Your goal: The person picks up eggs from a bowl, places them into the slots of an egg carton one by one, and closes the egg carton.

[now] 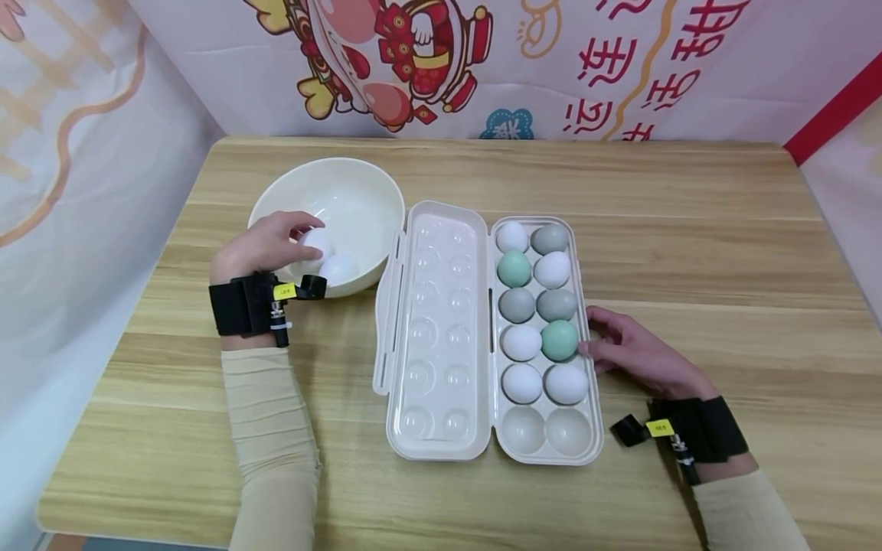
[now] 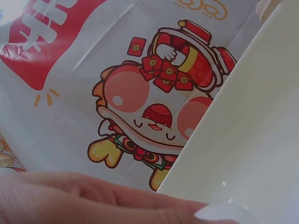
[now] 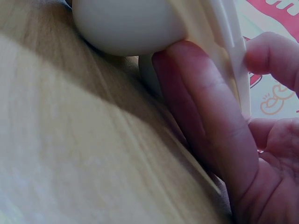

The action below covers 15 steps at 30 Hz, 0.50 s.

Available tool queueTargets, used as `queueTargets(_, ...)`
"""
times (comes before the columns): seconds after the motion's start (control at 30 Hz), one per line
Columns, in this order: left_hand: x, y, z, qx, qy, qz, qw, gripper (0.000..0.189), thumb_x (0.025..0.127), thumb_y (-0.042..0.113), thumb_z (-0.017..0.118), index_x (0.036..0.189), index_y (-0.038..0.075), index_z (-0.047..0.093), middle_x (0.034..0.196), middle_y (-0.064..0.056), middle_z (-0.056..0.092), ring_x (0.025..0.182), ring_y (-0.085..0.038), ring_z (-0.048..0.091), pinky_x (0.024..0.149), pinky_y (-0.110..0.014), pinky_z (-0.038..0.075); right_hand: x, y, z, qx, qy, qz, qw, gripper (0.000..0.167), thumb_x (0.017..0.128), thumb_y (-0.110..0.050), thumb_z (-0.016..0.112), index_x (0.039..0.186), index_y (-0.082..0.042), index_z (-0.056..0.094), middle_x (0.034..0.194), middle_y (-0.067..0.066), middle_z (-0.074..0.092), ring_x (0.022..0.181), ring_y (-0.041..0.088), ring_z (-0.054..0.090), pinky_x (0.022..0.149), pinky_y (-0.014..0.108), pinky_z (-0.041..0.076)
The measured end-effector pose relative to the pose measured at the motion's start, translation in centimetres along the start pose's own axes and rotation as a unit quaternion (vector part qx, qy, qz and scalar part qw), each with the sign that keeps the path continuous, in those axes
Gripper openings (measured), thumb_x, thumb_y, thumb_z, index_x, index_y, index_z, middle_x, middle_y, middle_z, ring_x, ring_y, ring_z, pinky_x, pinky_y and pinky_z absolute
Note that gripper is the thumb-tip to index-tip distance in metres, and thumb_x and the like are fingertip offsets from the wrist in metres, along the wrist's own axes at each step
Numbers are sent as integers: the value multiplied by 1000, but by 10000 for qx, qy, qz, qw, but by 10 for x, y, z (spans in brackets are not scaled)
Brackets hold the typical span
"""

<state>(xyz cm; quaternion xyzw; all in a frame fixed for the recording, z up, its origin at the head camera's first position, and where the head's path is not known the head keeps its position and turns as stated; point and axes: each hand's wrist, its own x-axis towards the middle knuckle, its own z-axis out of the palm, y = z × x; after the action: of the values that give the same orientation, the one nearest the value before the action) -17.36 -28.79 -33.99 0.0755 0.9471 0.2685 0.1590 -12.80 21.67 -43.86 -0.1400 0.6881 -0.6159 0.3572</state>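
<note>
My left hand (image 1: 265, 243) reaches over the rim of a cream bowl (image 1: 368, 200) and pinches a white egg (image 1: 316, 242) between thumb and fingers. Another white egg (image 1: 338, 269) lies beside it in the bowl. In the left wrist view the pinched egg (image 2: 225, 213) shows at the bottom edge. An opened egg box (image 1: 596, 440) holds white, grey and green eggs in two columns. At its near end two cups show their bare bottoms. My right hand (image 1: 637, 356) grips the box's right edge, with fingers (image 3: 212, 100) against its underside and the thumb over the rim.
The box's lid (image 1: 441, 367) lies folded flat to the left, between the bowl and the egg cups. A lid flap (image 1: 387, 321) sticks out beside the bowl. The wooden table (image 1: 710, 237) ends at printed cloth walls (image 1: 207, 61) behind and at the sides.
</note>
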Motion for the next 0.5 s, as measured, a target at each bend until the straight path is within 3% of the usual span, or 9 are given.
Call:
queueTargets(0.2, 0, 7, -3, -225, 205, 92, 9995, 44, 91, 9, 61, 131, -7, 50, 124, -26, 51, 112, -40, 44, 96, -51, 34, 0, -1, -1, 22, 26, 63, 10000, 61, 97, -10, 57, 146, 6, 25, 132, 24, 48, 105, 23, 62, 79, 42, 54)
queueTargets(0.33, -2, 12, -4, -319, 264, 48, 9991, 45, 93, 9, 60, 133, -6, 48, 132, -25, 47, 115, -41, 43, 97, -52, 34, 1, -1, -1, 15, -6, 12, 10000, 60, 97, -9, 56, 147, 5, 25, 131, 22, 51, 105, 23, 62, 79, 40, 54)
queueTargets(0.5, -4, 15, -3, -400, 606, 360, 9967, 44, 93, 8, 60, 133, -7, 49, 133, -25, 47, 113, -41, 45, 96, -53, 35, 1, 0, 0, 160, -92, -39, 9998, 61, 97, -8, 56, 147, 6, 24, 130, 21, 52, 105, 24, 62, 79, 41, 54)
